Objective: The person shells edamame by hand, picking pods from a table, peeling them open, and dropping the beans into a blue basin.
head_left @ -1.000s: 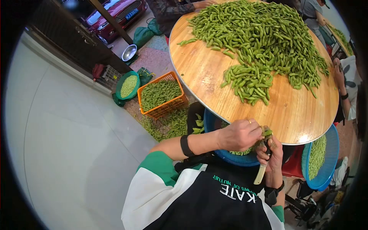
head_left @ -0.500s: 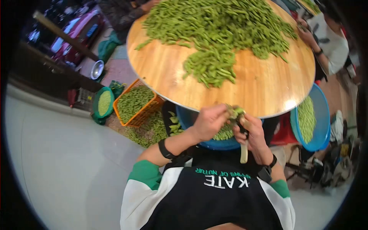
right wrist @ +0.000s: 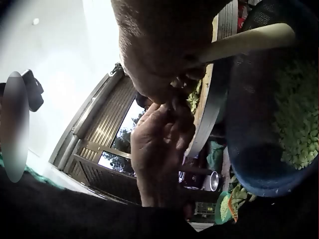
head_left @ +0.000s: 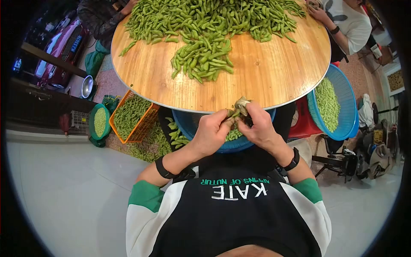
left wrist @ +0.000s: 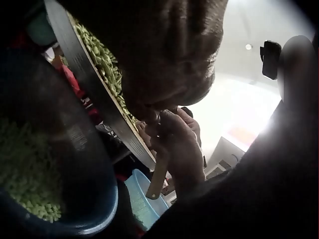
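Observation:
Just off the near edge of a round wooden table [head_left: 278, 81], both hands meet over a blue basin [head_left: 233, 148] of shelled green beans. My left hand [head_left: 209, 132] pinches a green pod [head_left: 230, 113], largely covered by fingers. My right hand [head_left: 262, 128] grips a small tool by its pale handle [right wrist: 251, 41], which sticks out below the fist in both wrist views; its working end is hidden by the fingers. Fingertips of the two hands come together at the pod. A smaller heap of green soybean pods [head_left: 203, 60] lies on the table beyond them.
A large pod pile [head_left: 214, 19] covers the table's far side. At left stand an orange crate [head_left: 143, 130] of pods and a green basin [head_left: 93, 122] of beans. To the right is a blue basket [head_left: 346, 128] on a red stool [head_left: 302, 118]. Other people sit around the table.
The head view has swung, shifting the table left and up. My hands have drawn closer together around the pod, and the pale handle has turned out of sight in the head view.

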Available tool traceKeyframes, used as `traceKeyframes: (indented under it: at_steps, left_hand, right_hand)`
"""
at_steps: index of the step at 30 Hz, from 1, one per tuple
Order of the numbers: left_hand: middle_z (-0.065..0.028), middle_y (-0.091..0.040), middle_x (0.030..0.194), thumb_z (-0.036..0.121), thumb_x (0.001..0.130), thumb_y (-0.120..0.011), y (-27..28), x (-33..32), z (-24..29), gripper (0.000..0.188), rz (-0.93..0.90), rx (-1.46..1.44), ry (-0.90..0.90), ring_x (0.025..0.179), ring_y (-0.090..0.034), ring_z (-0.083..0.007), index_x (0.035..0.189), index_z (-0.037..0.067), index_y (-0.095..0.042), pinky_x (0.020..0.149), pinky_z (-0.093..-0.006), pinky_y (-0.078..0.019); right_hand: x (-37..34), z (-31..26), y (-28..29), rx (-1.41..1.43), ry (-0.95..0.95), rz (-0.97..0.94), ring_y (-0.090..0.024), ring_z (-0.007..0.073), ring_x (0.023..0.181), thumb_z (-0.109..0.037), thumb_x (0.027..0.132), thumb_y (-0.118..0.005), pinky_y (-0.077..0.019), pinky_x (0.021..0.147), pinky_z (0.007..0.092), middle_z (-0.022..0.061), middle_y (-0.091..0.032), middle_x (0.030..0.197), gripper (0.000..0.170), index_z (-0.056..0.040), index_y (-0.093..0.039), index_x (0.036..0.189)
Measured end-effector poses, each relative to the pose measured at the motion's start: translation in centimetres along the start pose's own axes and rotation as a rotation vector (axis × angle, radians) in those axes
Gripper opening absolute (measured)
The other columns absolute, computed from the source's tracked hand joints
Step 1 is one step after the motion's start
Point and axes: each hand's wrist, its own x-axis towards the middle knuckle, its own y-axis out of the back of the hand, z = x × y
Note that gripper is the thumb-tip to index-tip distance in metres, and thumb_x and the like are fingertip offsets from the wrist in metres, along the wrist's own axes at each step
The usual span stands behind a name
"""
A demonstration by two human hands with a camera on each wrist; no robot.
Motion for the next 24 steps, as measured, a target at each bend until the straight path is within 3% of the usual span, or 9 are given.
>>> traceKeyframes:
  at_steps: [2, 4, 11, 13, 17, 19, 20, 24]
  left_hand:
    - [-0.0090, -0.061, 0.071, 0.001, 0.090, -0.053, -0.2, -0.2, 0.1, 0.013, -0.019, 0.026, 0.003, 0.061, -0.054, -0.0101, 0.099, -0.005, -0.060, 0.056, -0.0256, -0.0453]
    - [-0.0204, -0.056, 0.070, 0.001, 0.086, -0.055, -0.5, -0.3, 0.4, 0.006, 0.012, 0.036, -0.079, 0.061, -0.058, -0.0321, 0.088, -0.004, -0.055, 0.056, -0.0366, -0.0450]
    - [-0.0222, -0.057, 0.073, 0.000, 0.085, -0.054, -0.8, -0.7, 0.1, 0.007, 0.000, 0.026, -0.042, 0.065, -0.059, -0.0358, 0.090, -0.004, -0.055, 0.059, -0.0383, -0.0460]
    - [-0.0165, -0.061, 0.074, -0.003, 0.086, -0.053, -0.7, -0.9, -0.6, 0.015, -0.011, 0.095, -0.123, 0.067, -0.058, -0.0167, 0.100, -0.006, -0.058, 0.062, -0.0312, -0.0474]
    - [-0.0116, -0.061, 0.072, -0.001, 0.088, -0.052, -0.6, -1.1, -1.9, 0.015, -0.006, 0.071, -0.109, 0.061, -0.056, -0.0136, 0.101, -0.005, -0.059, 0.056, -0.0278, -0.0467]
    - [-0.0067, -0.059, 0.069, 0.002, 0.088, -0.054, 0.2, -0.9, -1.5, 0.009, -0.119, -0.247, 0.314, 0.052, -0.054, -0.0139, 0.095, -0.002, -0.059, 0.049, -0.0283, -0.0425]
    - [0.0006, -0.056, 0.069, 0.005, 0.090, -0.054, 0.3, -0.8, -1.4, 0.010, -0.130, -0.317, 0.345, 0.050, -0.048, -0.0048, 0.097, 0.000, -0.060, 0.044, -0.0225, -0.0387]
    - [-0.0011, -0.057, 0.069, 0.008, 0.092, -0.054, 0.2, -0.5, -2.2, 0.011, -0.137, -0.393, 0.347, 0.049, -0.048, -0.0058, 0.097, 0.000, -0.060, 0.043, -0.0216, -0.0389]
  right_hand:
    - [0.2, -0.4, 0.4, 0.032, -0.020, -0.100, -0.056, 0.0408, 0.076, 0.001, 0.071, -0.066, -0.0467, 0.063, 0.0411, 0.0214, -0.053, 0.083, 0.032, 0.0027, -0.050, 0.099]
    - [0.0, -0.6, 0.1, 0.042, -0.007, -0.088, -0.056, 0.0418, 0.077, 0.001, 0.071, -0.065, -0.0467, 0.064, 0.0423, 0.0220, -0.053, 0.085, 0.032, 0.0030, -0.049, 0.099]
    - [-0.5, -0.3, -0.6, 0.004, 0.001, -0.104, -0.054, 0.0441, 0.078, 0.004, 0.070, -0.061, -0.0467, 0.066, 0.0450, 0.0233, -0.050, 0.087, 0.033, 0.0029, -0.046, 0.100]
    - [-0.6, -0.2, -0.9, -0.009, 0.008, -0.116, -0.054, 0.0441, 0.078, 0.004, 0.070, -0.060, -0.0465, 0.065, 0.0445, 0.0232, -0.050, 0.087, 0.033, 0.0028, -0.046, 0.100]
    - [-0.9, 0.0, -0.7, 0.007, -0.012, -0.153, -0.054, 0.0431, 0.078, 0.003, 0.070, -0.060, -0.0457, 0.064, 0.0429, 0.0228, -0.050, 0.086, 0.032, 0.0028, -0.046, 0.098]
    - [-1.0, 0.4, -0.5, 0.050, -0.051, -0.160, -0.054, 0.0411, 0.074, 0.004, 0.070, -0.059, -0.0452, 0.063, 0.0415, 0.0215, -0.051, 0.082, 0.029, 0.0028, -0.046, 0.096]
    - [-0.9, 0.5, -0.4, 0.089, -0.090, -0.166, -0.054, 0.0391, 0.071, 0.004, 0.070, -0.059, -0.0448, 0.062, 0.0401, 0.0201, -0.052, 0.078, 0.026, 0.0028, -0.047, 0.093]
    - [-0.8, 0.8, -0.7, 0.074, -0.058, -0.143, -0.055, 0.0368, 0.069, 0.003, 0.070, -0.061, -0.0449, 0.061, 0.0394, 0.0197, -0.052, 0.075, 0.027, 0.0031, -0.048, 0.093]
